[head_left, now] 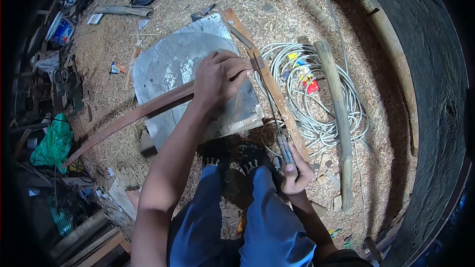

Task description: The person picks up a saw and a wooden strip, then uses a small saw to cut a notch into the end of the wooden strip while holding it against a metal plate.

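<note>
Head view, nearest first: knees in blue trousers (269, 217) sit over the sawdust floor (114, 44). Just beyond them the right hand (297, 173) has its grip closed around the handle of a saw (277, 123). The thin blade runs up along a wooden batten (284, 111). Farther out, the left hand (220, 76) grips the curved wooden strip (128, 118), pinning its end on a grey slab (168, 64) where the blade tip meets it. White cable (321, 118) lies coiled to the right.

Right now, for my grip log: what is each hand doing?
Left hand: closed over the long curved brown wooden strip, fingers wrapped on it.
Right hand: closed around the handle of the thin long-bladed metal tool.
</note>
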The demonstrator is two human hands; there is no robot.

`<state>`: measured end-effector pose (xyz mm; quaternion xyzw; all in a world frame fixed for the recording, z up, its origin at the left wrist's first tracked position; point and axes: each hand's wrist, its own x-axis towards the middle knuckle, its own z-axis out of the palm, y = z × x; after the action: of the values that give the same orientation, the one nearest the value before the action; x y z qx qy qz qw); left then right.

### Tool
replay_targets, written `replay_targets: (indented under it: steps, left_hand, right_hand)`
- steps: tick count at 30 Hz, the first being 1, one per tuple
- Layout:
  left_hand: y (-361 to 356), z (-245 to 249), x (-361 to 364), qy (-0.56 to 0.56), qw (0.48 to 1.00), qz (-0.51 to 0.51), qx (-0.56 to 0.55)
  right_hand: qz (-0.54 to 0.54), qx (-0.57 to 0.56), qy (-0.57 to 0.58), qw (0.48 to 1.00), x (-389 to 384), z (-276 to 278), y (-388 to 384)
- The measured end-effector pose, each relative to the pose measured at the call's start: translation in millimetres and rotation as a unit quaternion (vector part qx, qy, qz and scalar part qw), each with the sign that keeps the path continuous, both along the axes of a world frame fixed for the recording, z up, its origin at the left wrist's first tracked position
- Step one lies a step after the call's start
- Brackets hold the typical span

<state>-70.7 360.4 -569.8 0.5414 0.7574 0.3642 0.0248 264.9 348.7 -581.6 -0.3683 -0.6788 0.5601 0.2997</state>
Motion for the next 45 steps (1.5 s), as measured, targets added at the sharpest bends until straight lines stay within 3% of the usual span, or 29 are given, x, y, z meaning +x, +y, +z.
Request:
replay_targets:
  steps: [2,10,16,20,26,28,32,36,40,44,45]
  left_hand:
    - [1,-5,-1,0.018,1.000,-0.003,-0.021]
    - [2,-1,-1,0.033,0.999,0.004,-0.042]
    - [2,0,1,0.031,0.999,-0.005,-0.033]
    - [1,1,1,0.040,0.999,0.003,-0.034]
    - [2,-3,-1,0.030,0.999,-0.002,-0.021]
    - [2,-2,-1,0.027,0.999,-0.001,-0.026]
    - [2,1,1,0.027,0.999,0.001,-0.037]
    - [3,0,3,0.026,0.999,-0.001,-0.027]
    - [1,1,1,0.024,0.999,0.005,-0.032]
    - [2,0,2,0.025,0.999,0.004,-0.024]
    - [2,-2,3,0.025,0.999,0.003,-0.024]
  right_hand:
    - [0.011,0.066,-0.005,0.998,-7,1,2]
    - [-0.011,0.069,0.021,0.997,-8,-9,-3]
    - [0.011,-0.017,-0.061,0.998,-21,9,15]
    - [-0.009,0.049,0.005,0.999,0,-5,-4]
    - [0.001,0.012,-0.014,1.000,-25,0,15]
    - [0.004,0.077,0.012,0.997,-23,0,13]
    - [-0.011,0.012,0.015,1.000,0,-3,-5]
    - [0.018,-0.001,-0.045,0.999,-23,3,17]
    - [-0.018,-0.003,0.027,0.999,-3,0,-6]
    - [-0.001,0.040,-0.016,0.999,-20,0,8]
    - [0.001,-0.003,-0.030,1.000,-24,-1,12]
